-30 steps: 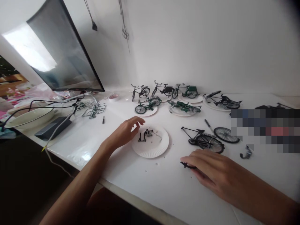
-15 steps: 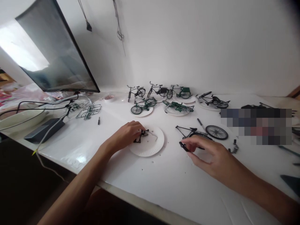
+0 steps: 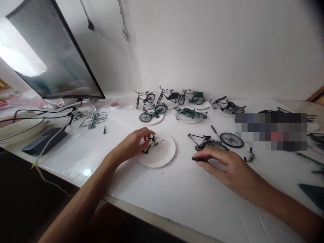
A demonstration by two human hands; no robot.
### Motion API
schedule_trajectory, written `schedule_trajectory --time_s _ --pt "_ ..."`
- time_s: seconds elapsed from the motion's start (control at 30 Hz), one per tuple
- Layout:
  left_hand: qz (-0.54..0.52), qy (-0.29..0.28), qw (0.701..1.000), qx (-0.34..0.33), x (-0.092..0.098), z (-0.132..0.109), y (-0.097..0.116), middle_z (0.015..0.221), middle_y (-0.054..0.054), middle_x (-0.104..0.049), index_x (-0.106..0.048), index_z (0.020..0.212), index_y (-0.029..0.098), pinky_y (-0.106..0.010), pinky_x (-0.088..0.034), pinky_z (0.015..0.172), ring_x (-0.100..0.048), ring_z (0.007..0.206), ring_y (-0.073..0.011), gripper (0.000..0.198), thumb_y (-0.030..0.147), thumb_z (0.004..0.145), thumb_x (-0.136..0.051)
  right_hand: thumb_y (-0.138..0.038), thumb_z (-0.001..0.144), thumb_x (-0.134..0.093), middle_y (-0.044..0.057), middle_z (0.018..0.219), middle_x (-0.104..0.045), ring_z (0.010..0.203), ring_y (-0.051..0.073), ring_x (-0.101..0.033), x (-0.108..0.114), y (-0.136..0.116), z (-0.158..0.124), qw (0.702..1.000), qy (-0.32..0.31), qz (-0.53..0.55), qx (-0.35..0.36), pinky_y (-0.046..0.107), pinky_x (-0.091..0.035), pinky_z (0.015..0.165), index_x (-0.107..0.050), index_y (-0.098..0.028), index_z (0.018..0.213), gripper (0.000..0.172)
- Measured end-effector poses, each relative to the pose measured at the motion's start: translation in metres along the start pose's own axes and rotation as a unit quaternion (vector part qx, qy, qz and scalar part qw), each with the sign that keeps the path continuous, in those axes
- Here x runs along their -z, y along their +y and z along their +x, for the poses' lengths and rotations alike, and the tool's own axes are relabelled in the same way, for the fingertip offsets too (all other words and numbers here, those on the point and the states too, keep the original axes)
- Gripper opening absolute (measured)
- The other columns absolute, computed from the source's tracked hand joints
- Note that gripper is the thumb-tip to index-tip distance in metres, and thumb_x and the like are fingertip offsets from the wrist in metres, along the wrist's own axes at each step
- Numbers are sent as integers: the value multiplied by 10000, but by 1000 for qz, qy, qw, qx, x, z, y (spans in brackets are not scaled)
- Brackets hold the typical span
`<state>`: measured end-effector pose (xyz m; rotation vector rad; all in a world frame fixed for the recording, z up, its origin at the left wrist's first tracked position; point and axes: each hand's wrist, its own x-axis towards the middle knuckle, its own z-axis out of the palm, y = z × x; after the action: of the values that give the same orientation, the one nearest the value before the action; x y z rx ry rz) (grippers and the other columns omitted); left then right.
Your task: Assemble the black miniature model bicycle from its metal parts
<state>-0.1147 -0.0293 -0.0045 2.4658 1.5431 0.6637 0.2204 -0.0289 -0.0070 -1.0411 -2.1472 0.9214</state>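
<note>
Head camera shows the right hand [image 3: 225, 165] pinching a small, thin black part [image 3: 195, 159] over the shiny white table [image 3: 152, 202], near a black toy bike with no front wheel [image 3: 212, 144]. The left hand [image 3: 133, 143] reaches over a round white paper plate [image 3: 163, 159]; whether it grips the little black pieces [image 3: 146, 152] there, I can't tell.

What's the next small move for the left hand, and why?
Probably pinch the black bracket at the paper plate with the left hand: that hand is right beside it, though whether it touches isn't clear. The right hand is occupied, pinching a black piece.
</note>
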Motion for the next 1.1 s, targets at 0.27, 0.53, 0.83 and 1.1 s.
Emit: schedule_trajectory --time_s 0.27,0.53,0.83,1.1 --pt "-27 -1 1000 -14 0 0 0 1108 -60 -662 -635 1155 213 -328 -528 833 -640 931 -171 314 80 912 -487 -442 955 -604 41 891 -742 913 192 -723 0 -1 -2 984 -48 154 -70 312 -566 847 -661 -239 1061 235" --pt "-35 12 999 1 2 -1 -8 1058 -53 -693 -650 1096 215 -315 -536 789 -648 919 -177 236 112 926 -521 -397 972 -582 53 993 -717 829 168 -704 -3 1 -3 981 -60 176 -57 319 -573 797 -654 -251 1137 232" --pt "-35 13 999 26 11 -3 -15 1083 -45 -711 -663 1090 222 -343 -542 859 -655 952 -179 223 153 918 -540 -475 907 -656 54 975 -728 868 207 -704 -2 9 -1 989 -56 109 -86 316 -571 741 -703 -257 1023 251" --pt "4 69 992 102 41 -19 -57 1084 -97 -709 -661 1066 176 -402 -526 886 -649 984 -213 233 280 969 -476 -485 848 -707 42 923 -692 818 205 -657 -2 9 -2 997 -22 59 -42 324 -564 728 -711 -266 931 234"
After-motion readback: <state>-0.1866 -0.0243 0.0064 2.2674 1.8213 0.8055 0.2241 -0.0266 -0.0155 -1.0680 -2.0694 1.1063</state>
